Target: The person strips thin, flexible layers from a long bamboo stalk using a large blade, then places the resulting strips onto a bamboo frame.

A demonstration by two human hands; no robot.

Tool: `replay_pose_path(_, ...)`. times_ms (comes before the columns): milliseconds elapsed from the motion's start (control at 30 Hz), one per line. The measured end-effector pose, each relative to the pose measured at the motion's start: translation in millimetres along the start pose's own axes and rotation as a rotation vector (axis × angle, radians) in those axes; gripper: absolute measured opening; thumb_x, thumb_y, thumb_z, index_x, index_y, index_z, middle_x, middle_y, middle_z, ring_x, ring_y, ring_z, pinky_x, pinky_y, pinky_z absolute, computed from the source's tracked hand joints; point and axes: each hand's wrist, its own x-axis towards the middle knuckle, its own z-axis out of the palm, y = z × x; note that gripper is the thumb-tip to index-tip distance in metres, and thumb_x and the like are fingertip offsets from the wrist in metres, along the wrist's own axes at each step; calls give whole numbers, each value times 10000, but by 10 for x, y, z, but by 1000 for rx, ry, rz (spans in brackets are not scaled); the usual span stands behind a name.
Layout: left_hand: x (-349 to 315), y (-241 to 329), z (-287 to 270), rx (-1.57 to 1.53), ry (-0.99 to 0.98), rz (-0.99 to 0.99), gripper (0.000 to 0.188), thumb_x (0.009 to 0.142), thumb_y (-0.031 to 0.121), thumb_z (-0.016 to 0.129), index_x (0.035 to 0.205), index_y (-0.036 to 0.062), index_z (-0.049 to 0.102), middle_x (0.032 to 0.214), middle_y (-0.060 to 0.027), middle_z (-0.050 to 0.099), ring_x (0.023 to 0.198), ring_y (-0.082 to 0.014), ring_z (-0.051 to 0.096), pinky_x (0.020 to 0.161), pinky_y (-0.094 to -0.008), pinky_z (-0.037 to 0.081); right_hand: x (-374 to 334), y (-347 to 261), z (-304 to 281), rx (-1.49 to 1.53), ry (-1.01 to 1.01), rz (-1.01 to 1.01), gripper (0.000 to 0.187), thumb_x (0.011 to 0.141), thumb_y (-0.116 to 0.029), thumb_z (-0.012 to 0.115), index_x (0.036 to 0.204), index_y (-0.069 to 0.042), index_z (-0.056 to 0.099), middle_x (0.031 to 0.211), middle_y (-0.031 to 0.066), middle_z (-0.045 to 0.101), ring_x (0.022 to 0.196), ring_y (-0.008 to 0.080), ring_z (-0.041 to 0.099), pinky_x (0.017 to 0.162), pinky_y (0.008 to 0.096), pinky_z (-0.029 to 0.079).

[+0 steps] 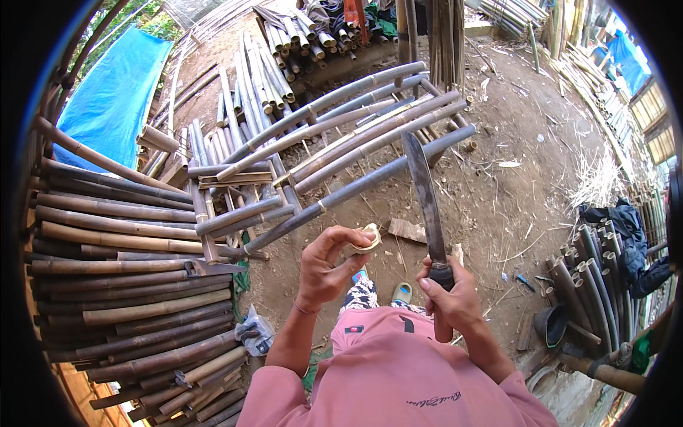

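brown dirt floor (548, 160) below knife (427, 196), beside stacked bamboo poles (156, 307)

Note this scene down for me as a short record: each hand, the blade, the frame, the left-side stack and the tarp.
Left hand: pinching a short bamboo piece, cut end showing
Right hand: gripping a machete by its handle
Blade direction: away from the person
Frame: bamboo frame, beyond the hands
Left-side stack: bamboo poles, a handsaw on them
Tarp: blue tarp, upper left
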Motion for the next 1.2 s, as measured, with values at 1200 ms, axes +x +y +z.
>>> replay_pose_path(1200,15,101,127,-31,-312,-121,341,757,-154,664,1048,13,599,1028,-98,617,1086,-241,598,1046,-433,390,-25,8,70,-55,-14,-25,370,876,-63,636,1184,29,451,944,91,615,584,101,572,511,257,507)
